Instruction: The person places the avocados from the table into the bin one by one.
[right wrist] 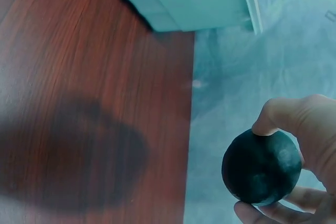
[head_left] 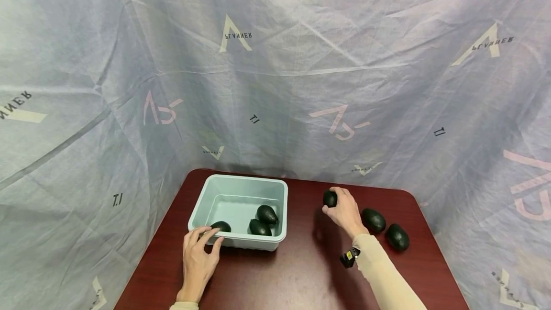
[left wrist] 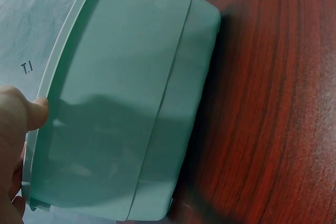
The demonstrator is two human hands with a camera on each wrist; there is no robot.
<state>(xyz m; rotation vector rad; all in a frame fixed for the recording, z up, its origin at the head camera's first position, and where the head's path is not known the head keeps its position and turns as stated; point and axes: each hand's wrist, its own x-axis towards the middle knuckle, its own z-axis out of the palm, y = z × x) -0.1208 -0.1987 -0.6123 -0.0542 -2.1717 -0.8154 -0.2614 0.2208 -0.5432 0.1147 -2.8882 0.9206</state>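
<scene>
My right hand (head_left: 346, 210) grips a dark green avocado (head_left: 330, 199) above the table, to the right of a pale green plastic bin (head_left: 281, 190). The right wrist view shows the thumb on one side of this avocado (right wrist: 261, 167) and the fingers curled on the other. With my left hand (head_left: 199, 258) I pinch the bin's near left rim; in the left wrist view the thumb (left wrist: 38, 113) lies on the outside of the rim, fingers partly hidden behind it. Inside the bin lie three avocados: one (head_left: 221, 226) by the left fingers, two (head_left: 267, 214) together at the right.
Two more avocados (head_left: 373, 220) rest on the reddish-brown wooden table (head_left: 297, 271), beside my right forearm. A small black device (head_left: 349, 257) is strapped to the right wrist. Grey printed fabric (head_left: 284, 61) hangs behind the table and along both sides.
</scene>
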